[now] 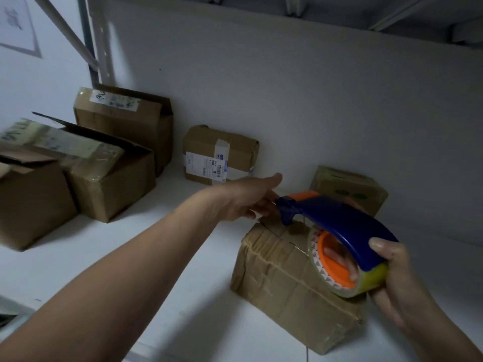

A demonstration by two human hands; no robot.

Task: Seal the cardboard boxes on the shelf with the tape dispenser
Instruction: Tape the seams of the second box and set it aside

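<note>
Right hand (400, 278) gripping blue-orange tape dispenser (337, 231), left hand (251, 199) open, creased box (287, 278)

A white wall (287, 95) fills the middle of the frame. At the upper left hangs a framed paper (18, 24), beside a slanted white bar (65, 30).

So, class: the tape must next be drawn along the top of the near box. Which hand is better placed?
Right. The right hand already grips the tape dispenser over the near box; the left hand merely steadies its far end.
</note>
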